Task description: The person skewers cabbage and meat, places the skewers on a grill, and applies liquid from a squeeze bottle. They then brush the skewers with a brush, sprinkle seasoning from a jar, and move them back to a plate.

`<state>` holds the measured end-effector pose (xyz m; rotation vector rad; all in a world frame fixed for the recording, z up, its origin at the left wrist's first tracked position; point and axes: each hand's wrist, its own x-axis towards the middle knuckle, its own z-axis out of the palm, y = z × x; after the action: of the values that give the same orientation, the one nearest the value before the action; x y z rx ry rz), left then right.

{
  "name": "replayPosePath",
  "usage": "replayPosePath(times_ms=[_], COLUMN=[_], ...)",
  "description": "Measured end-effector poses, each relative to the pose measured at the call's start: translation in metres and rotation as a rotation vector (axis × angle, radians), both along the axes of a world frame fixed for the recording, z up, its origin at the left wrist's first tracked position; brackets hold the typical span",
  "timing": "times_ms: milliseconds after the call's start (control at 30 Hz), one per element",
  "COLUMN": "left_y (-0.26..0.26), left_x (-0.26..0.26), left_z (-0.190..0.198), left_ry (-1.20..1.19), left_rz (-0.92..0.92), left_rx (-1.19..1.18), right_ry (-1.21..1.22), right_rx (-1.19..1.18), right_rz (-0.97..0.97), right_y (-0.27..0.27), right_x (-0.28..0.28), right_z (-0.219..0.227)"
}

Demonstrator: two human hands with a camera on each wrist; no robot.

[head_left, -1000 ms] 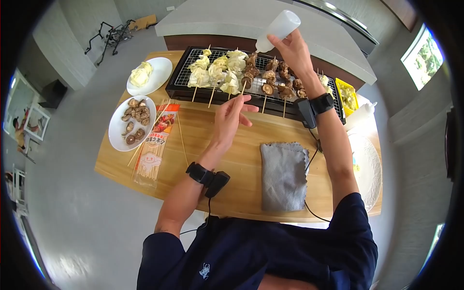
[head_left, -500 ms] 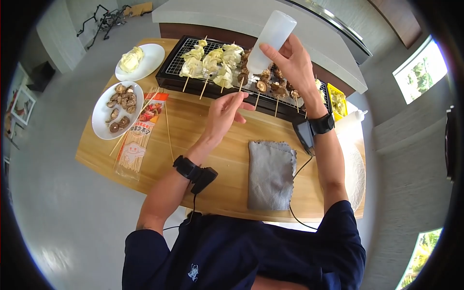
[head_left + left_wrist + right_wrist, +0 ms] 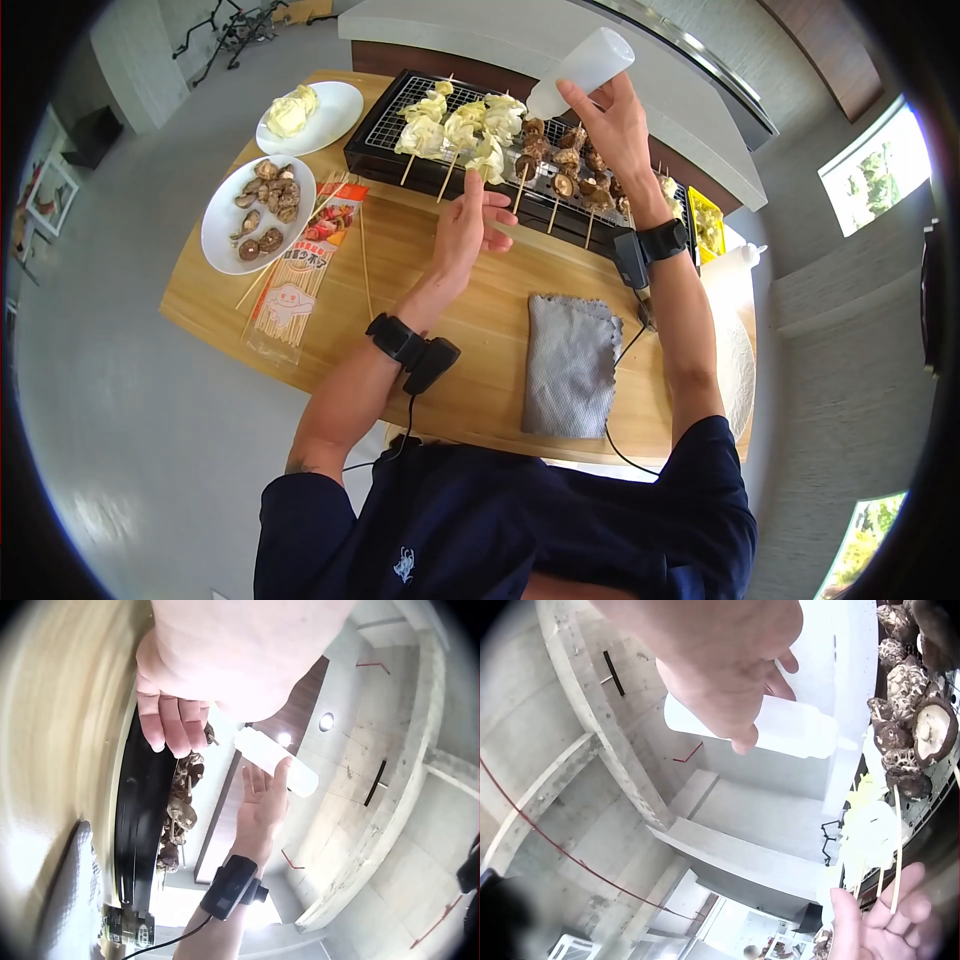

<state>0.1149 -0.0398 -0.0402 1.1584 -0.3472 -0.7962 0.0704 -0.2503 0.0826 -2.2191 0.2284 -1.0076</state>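
My right hand [image 3: 618, 130] grips a translucent white squeeze bottle [image 3: 592, 66], tilted nozzle-down above the mushroom skewers [image 3: 532, 160]. In the right wrist view the bottle [image 3: 791, 727] points its nozzle toward the mushrooms [image 3: 904, 697]. The left hand [image 3: 465, 232] stands at the grill's front edge, thumb raised apart from the loosely bent fingers. Its fingertips are right by the stick end of the nearest mushroom skewer, and no grip shows. Cabbage skewers [image 3: 465, 125] lie on the grill to the left of the mushrooms.
The long black grill [image 3: 375, 158] runs along the table's far side. A mushroom plate [image 3: 225, 240], a cabbage plate [image 3: 335, 120] and a skewer packet [image 3: 290, 295] are at left. A grey cloth [image 3: 572, 370], a yellow container [image 3: 708, 225] and another white bottle [image 3: 735, 262] lie toward the right.
The bottle dipped, steeper, over the mushrooms, then rose back into a more slanted pose. My left thumb has come away from the skewer's stick end, and that hand sits slightly further left of it.
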Motion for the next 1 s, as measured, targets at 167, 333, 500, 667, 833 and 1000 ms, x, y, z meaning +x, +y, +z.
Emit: replayPosePath(times_ms=[167,333,500,667,833,1000], left_y=[-0.001,0.001,-0.003,0.001,0.001,0.004], left_x=[0.005,0.013,0.013,0.012,0.012,0.012], left_z=[-0.009,-0.008,-0.009,-0.003,0.0,0.003], left_ry=[0.016,0.053,0.089,-0.027,-0.173,-0.317], left_rz=[0.014,0.022,0.002,0.004,0.022,0.107], left_rx=[-0.089,-0.117,-0.22,-0.147,-0.106,-0.104], right_ry=[-0.106,-0.036,-0.004,0.0,-0.138,-0.272], right_rx=[-0.068,0.006,0.089,0.069,0.103,0.127], right_rz=[0.058,0.097,0.15,0.121,0.134,0.123], right_y=[-0.014,-0.012,0.015,0.017,0.015,0.002], right_x=[0.024,0.031,0.015,0.012,0.013,0.01], right_z=[-0.013,-0.019,-0.011,-0.009,-0.006,0.0])
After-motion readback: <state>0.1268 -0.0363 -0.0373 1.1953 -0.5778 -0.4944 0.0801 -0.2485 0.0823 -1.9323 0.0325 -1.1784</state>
